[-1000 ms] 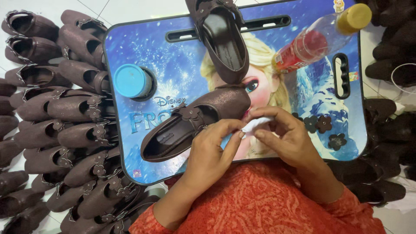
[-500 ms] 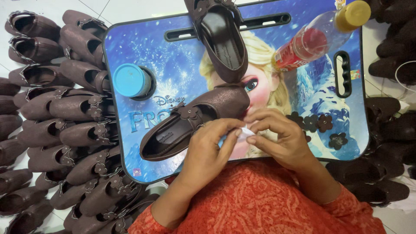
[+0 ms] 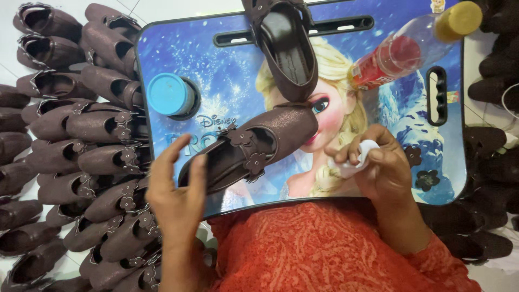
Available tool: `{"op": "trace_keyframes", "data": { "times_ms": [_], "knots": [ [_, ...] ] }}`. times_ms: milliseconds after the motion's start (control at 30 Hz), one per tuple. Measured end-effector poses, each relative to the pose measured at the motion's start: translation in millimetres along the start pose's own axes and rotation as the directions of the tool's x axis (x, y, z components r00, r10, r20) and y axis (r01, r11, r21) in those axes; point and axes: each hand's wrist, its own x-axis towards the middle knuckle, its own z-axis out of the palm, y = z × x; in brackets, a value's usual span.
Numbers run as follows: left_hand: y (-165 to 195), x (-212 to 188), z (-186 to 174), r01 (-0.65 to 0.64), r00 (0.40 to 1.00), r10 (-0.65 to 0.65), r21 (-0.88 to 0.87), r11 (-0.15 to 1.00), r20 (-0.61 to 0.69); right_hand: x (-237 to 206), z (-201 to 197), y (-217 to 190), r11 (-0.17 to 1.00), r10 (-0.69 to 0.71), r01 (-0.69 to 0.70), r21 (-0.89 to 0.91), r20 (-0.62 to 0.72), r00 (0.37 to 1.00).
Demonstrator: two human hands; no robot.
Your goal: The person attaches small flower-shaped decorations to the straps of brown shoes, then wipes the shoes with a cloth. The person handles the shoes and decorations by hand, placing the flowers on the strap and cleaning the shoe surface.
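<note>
A dark brown shoe with small flower trims lies slanted on a blue picture-printed lap tray. My left hand rests at the shoe's heel end, fingers spread, thumb against its side. My right hand is to the shoe's right, fingers closed on a small white object, perhaps a tube or cloth. A second brown shoe lies sole-side along the tray's top middle.
A blue round cap sits in the tray's cup hole. A clear plastic bottle with red label and yellow cap lies at upper right. Several brown shoes are piled left; darker ones right. Loose flower trims lie on the tray.
My hands were together at the shoe's strap. They have parted: the left hand moved left to the heel end, the right drew back right with the white object.
</note>
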Motion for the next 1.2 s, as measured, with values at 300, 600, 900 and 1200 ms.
{"op": "trace_keyframes", "data": {
  "times_ms": [300,600,900,1200],
  "knots": [
    [-76,-20,-48,0.038,0.936,0.010,-0.130,0.991,0.352,14,35,32,0.760,0.073,-0.301,-0.576,-0.385,0.920],
    [-92,-17,-56,0.041,0.935,-0.031,-0.019,0.999,0.353,26,88,63,0.633,0.056,-0.267,-0.726,-0.301,0.952],
    [-83,-69,-55,0.658,0.742,-0.256,-0.600,0.455,0.620,2,93,50,0.635,-0.146,-0.079,-0.769,-0.220,0.964],
    [-112,-98,-31,0.741,0.664,-0.376,-0.503,0.444,0.646,0,87,50,0.577,-0.184,-0.117,-0.808,-0.268,0.946]
  ]
}}
